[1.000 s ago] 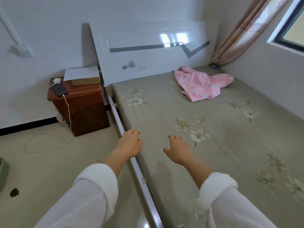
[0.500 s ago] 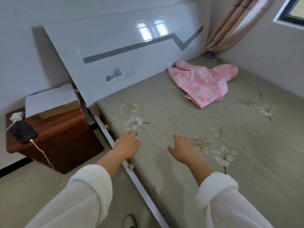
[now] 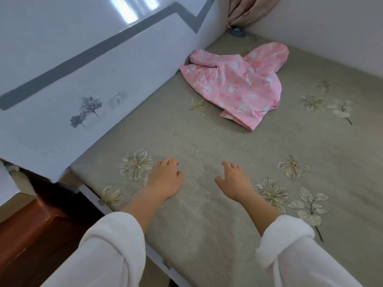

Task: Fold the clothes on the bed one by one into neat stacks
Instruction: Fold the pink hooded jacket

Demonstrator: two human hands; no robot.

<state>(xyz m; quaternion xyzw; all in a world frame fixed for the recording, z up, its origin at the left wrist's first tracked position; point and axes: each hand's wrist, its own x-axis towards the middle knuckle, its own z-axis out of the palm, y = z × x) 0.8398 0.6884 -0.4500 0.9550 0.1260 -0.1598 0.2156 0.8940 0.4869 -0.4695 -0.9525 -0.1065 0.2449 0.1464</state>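
Observation:
A crumpled pink garment (image 3: 238, 83) with a pale print lies on the grey flowered bed (image 3: 207, 141), near the headboard and the far corner. My left hand (image 3: 165, 179) and my right hand (image 3: 234, 181) hover palm down over the near part of the bed, well short of the garment. Both hold nothing, their fingers loosely curled and apart. White sleeves cover both forearms.
A glossy white headboard (image 3: 83, 69) runs along the bed's left side. A reddish wooden nightstand (image 3: 31, 224) stands at the lower left. A wall borders the bed on the right, with a curtain (image 3: 246, 11) and a small dark object (image 3: 238, 33) in the far corner.
The view has moved closer to the bed and the garment. Both hands now hover over the mattress instead of at its edge, and the nightstand has slid mostly out of view.

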